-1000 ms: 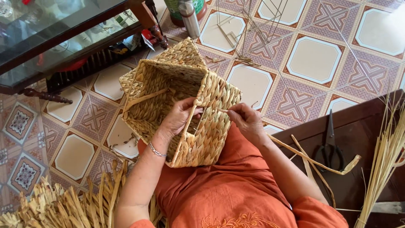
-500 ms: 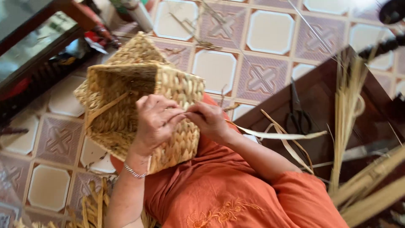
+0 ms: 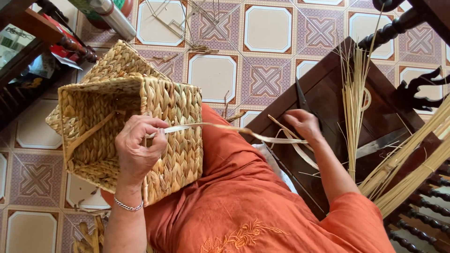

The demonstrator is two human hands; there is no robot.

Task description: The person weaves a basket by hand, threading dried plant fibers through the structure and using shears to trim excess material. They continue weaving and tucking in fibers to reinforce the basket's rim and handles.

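Left hand (image 3: 138, 150) rests on the rim of a square woven basket (image 3: 173, 117), its fingers pinched together on one end of a long pale straw strip (image 3: 225, 127). That basket sits tilted on the person's lap, on orange cloth (image 3: 243, 197), with its open side facing up and left. From the pinch the strip runs right, across the lap, to the near edge of a dark wooden bench (image 3: 328, 89). Right hand (image 3: 304, 125) lies on that bench, fingers curled over the strip's far end beside black scissors (image 3: 301, 96); whether it grips the strip or the scissors I cannot tell. Bundles of dry straw (image 3: 354, 93) lie across the bench towards its right edge.
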